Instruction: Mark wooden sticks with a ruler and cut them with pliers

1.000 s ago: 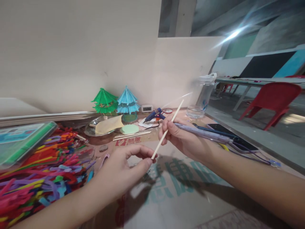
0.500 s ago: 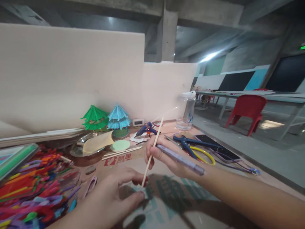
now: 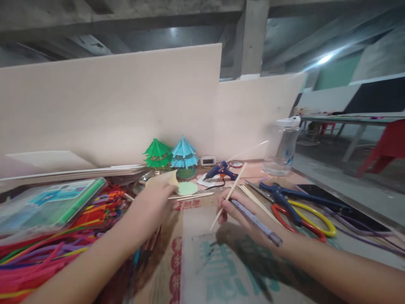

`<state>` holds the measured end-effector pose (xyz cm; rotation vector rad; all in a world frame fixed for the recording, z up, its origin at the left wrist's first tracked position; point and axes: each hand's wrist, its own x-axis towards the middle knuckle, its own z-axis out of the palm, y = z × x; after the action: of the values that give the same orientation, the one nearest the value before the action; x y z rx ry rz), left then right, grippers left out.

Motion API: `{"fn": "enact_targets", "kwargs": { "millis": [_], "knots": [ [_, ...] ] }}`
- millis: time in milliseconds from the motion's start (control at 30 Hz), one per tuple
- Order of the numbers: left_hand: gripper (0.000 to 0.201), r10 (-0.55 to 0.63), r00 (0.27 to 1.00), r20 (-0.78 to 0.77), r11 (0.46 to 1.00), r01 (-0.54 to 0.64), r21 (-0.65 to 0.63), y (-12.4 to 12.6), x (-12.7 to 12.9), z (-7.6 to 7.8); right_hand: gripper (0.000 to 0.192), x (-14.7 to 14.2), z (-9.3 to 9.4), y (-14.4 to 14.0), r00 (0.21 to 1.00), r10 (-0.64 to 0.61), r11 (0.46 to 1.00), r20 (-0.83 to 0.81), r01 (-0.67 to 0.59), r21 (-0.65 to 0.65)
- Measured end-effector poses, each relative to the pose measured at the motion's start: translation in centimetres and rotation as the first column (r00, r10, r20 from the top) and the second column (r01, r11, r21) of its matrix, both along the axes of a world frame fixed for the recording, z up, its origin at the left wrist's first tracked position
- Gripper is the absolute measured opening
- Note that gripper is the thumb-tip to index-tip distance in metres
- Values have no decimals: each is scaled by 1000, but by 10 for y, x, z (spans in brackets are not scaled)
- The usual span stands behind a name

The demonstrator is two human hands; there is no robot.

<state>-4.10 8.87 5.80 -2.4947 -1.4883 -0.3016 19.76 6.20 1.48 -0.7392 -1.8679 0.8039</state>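
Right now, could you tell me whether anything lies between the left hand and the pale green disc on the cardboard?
Nothing visible does. The left hand is just left of the pale green disc, with only a yellowish paper piece at its fingertips; thin wooden sticks lie under the disc's near edge.

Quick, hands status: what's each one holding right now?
Left hand: reaching toward the tan paper piece; blurred, grip cannot be told.
Right hand: closed, holding a wooden stick and a purple pen.

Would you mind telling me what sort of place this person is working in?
Most likely a craft workbench in a workshop-like hall. A heap of coloured pipe cleaners lies at the left, a blue glue gun and scissors sit on the cardboard-covered table, and finished paper trees stand by the partition.
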Motion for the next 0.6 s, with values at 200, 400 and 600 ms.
{"fn": "enact_targets", "kwargs": {
  "millis": [200,400,600],
  "knots": [
    [48,238,963,-128,971,-231,65,39,-27,-2,27,-9,-46,21,985,-57,994,-164,41,-100],
    [36,289,941,-176,957,-280,71,59,-4,-16,33,-9,-44,19,983,-90,993,-162,77,-84],
    [35,252,948,-195,958,-216,187,47,8,5,32,2,-12,7,988,-137,991,-76,137,3]
  ]
}}
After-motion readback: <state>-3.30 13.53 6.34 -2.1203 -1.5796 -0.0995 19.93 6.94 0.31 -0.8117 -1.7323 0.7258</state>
